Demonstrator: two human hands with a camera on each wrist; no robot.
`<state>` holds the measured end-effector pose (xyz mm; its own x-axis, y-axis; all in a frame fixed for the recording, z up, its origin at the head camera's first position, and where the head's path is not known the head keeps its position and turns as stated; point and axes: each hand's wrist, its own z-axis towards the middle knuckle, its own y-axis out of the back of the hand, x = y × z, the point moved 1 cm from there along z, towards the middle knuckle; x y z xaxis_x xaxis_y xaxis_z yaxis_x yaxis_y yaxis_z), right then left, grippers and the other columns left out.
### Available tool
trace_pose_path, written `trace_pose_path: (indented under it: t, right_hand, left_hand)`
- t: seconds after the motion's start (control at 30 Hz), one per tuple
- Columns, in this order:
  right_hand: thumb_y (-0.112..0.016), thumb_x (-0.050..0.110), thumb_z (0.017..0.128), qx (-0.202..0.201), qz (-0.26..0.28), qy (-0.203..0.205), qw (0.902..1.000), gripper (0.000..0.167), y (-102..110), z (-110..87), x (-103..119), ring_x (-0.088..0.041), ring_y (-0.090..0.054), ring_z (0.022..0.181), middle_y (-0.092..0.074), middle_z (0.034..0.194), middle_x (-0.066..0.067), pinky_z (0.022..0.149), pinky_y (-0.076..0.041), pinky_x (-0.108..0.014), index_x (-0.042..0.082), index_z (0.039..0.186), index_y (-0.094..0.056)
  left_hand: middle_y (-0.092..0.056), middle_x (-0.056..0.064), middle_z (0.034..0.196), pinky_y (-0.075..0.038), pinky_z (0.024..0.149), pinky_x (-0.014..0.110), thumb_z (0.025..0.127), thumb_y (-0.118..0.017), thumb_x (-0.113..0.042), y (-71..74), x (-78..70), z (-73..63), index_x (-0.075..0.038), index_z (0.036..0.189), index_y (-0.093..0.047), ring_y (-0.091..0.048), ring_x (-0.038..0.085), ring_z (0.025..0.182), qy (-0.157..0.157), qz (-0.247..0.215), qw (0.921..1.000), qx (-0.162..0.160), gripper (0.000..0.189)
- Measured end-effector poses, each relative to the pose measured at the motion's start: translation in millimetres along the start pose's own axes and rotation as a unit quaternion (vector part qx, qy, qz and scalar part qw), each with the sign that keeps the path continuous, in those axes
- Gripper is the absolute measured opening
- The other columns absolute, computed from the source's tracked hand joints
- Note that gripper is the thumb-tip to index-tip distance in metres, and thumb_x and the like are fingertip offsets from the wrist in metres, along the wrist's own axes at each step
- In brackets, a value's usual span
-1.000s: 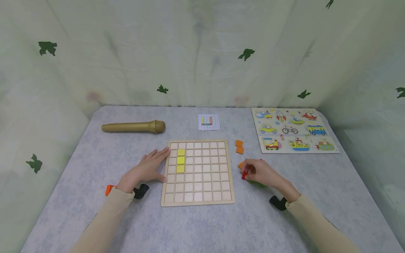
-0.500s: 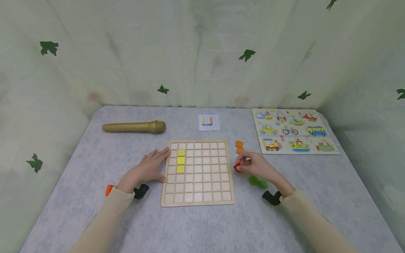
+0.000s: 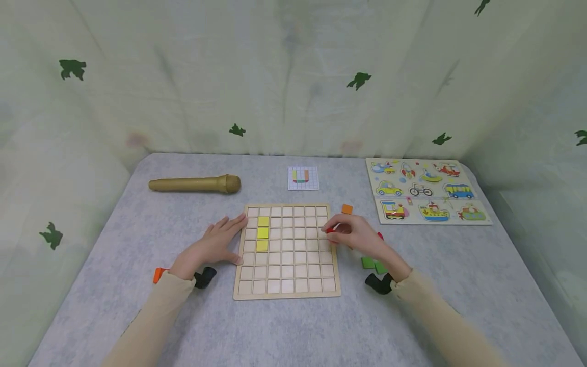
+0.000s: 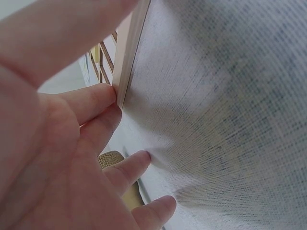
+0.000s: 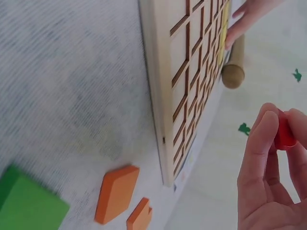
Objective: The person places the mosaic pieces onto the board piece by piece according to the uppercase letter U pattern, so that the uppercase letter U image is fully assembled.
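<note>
A: With twelve at the far edge of the pale wooden grid board (image 3: pixel 286 296), your right hand (image 3: pixel 355 233) was between two and three o'clock, pinching a small red block (image 5: pixel 285 133) between thumb and fingertips.

B: You had that block over the board's right rim, at two o'clock from its centre; your right wrist view showed it clear of the wood.

A: Your left hand (image 3: pixel 212 243) was at nine o'clock, holding nothing, its fingers straight and spread. Two of your fingertips (image 4: pixel 106 94) touched the rim, while two more rested on the grey table (image 3: pixel 284 331).

B: At ten o'clock from the centre, three flat yellow square tiles (image 3: pixel 262 233) filled neighbouring cells of the second column from your left.

A: Near your right hand, an orange square tile (image 3: pixel 347 209) lay at two o'clock, just beside the board; your right wrist view showed more orange there. Two green blocks (image 3: pixel 368 263) sat at three, and a second red piece (image 3: pixel 380 235) was mostly hidden behind your hand.

B: Beyond the board you had a white card with a coloured U (image 3: pixel 302 178) just past twelve, a gold stick microphone (image 3: pixel 194 184) at ten and a vehicle picture puzzle (image 3: pixel 428 192) at two.
</note>
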<state>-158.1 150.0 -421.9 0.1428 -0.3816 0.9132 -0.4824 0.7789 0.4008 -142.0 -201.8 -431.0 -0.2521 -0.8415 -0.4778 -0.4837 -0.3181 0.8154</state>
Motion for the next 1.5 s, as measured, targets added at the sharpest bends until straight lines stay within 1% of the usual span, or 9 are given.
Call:
trace_pose_path:
  t: [0.13, 0.23, 0.5, 0.67, 0.8, 1.0, 1.1, 1.3, 1.5]
  right_hand:
    - [-0.066, 0.01, 0.091, 0.0, -0.011, 0.033, 0.9994, 0.017, -4, 3.0, 1, -0.023, -0.061, 0.081, -0.067, 0.098, -0.002, 0.065, -0.051, -0.029, 0.003, 0.106, -0.071]
    - [-0.064, 0.013, 0.093, 0.001, -0.027, 0.056, 0.9981, 0.02, -8, 4.9, 2, -0.021, -0.061, 0.085, -0.068, 0.1, -0.001, 0.073, -0.052, -0.03, 0.004, 0.109, -0.071]
    - [-0.062, 0.004, 0.093, -0.012, 0.025, 0.043, 0.9987, 0.012, -14, 10.1, 8, -0.038, -0.062, 0.081, -0.069, 0.093, -0.012, 0.069, -0.055, -0.044, 0.002, 0.104, -0.061]
    - [-0.066, 0.007, 0.091, -0.022, 0.017, 0.035, 0.999, 0.009, -19, 14.0, 13, -0.029, -0.064, 0.085, -0.068, 0.096, -0.008, 0.071, -0.054, -0.036, 0.008, 0.097, -0.06]
    - [-0.068, 0.007, 0.089, -0.023, 0.022, 0.038, 0.9988, 0.011, -26, 18.1, 17, -0.02, -0.065, 0.086, -0.068, 0.095, -0.003, 0.069, -0.052, -0.028, 0.006, 0.092, -0.057]
    - [-0.075, 0.006, 0.083, -0.032, 0.002, 0.037, 0.9988, 0.021, -37, 25.7, 22, -0.018, -0.056, 0.077, -0.059, 0.086, -0.004, 0.066, -0.047, -0.024, 0.006, 0.084, -0.053]
    - [-0.076, 0.005, 0.081, -0.031, 0.003, 0.032, 0.999, 0.02, -42, 28.6, 24, -0.018, -0.055, 0.075, -0.059, 0.084, -0.004, 0.067, -0.048, -0.024, 0.006, 0.084, -0.056]
    - [-0.068, 0.002, 0.087, -0.007, 0.039, 0.036, 0.9986, 0.006, -50, 33.1, 23, -0.023, -0.062, 0.078, -0.065, 0.089, -0.005, 0.071, -0.052, -0.028, 0.005, 0.092, -0.067]
    - [-0.059, -0.007, 0.087, 0.037, 0.045, 0.042, 0.9974, 0.018, -62, 36.6, 27, -0.022, -0.064, 0.084, -0.067, 0.099, -0.009, 0.074, -0.053, -0.029, 0.001, 0.099, -0.068]
  left_hand:
    - [-0.013, 0.017, 0.158, -0.005, 0.106, 0.067, 0.077, -0.08, -0.026, 0.0, 0.1, 0.8, 0.0, 0.151, -0.021, -0.006, 0.05, 0.139, -0.001, 0.004, 1.0, -0.002, 0.098]
    - [-0.013, 0.017, 0.158, -0.005, 0.106, 0.067, 0.077, -0.08, -0.026, 0.4, -0.2, 0.7, -0.001, 0.151, -0.021, -0.006, 0.049, 0.139, -0.001, 0.003, 1.0, -0.003, 0.098]
    - [-0.012, 0.017, 0.158, -0.004, 0.106, 0.067, 0.077, -0.08, -0.026, 0.8, 0.2, 0.2, -0.001, 0.152, -0.02, -0.005, 0.049, 0.139, 0.0, 0.001, 1.0, -0.001, 0.099]
    - [-0.012, 0.017, 0.158, -0.004, 0.106, 0.068, 0.077, -0.08, -0.026, 0.7, 0.7, -0.4, -0.001, 0.151, -0.02, -0.005, 0.05, 0.139, -0.002, -0.002, 1.0, -0.002, 0.099]
    - [-0.012, 0.017, 0.158, -0.004, 0.106, 0.067, 0.077, -0.08, -0.025, 0.5, 1.0, -0.4, 0.0, 0.151, -0.02, -0.005, 0.05, 0.139, -0.002, -0.004, 1.0, -0.002, 0.099]
    - [-0.011, 0.017, 0.158, -0.004, 0.106, 0.067, 0.078, -0.08, -0.024, 0.7, 0.4, -0.2, -0.001, 0.152, -0.019, -0.005, 0.05, 0.139, -0.002, -0.003, 1.0, 0.002, 0.098]
    - [-0.012, 0.017, 0.158, -0.004, 0.106, 0.067, 0.077, -0.08, -0.025, 0.5, 0.8, 0.5, -0.001, 0.152, -0.02, -0.005, 0.05, 0.139, -0.003, -0.001, 1.0, 0.001, 0.099]
    - [-0.011, 0.016, 0.158, -0.004, 0.106, 0.067, 0.077, -0.08, -0.024, -0.5, 1.9, 1.4, -0.001, 0.152, -0.019, -0.004, 0.049, 0.139, -0.001, 0.001, 1.0, 0.002, 0.099]
    - [-0.011, 0.016, 0.158, -0.003, 0.107, 0.067, 0.077, -0.08, -0.024, 0.1, 2.2, 1.2, -0.002, 0.152, -0.019, -0.004, 0.049, 0.139, 0.003, 0.001, 1.0, 0.003, 0.099]
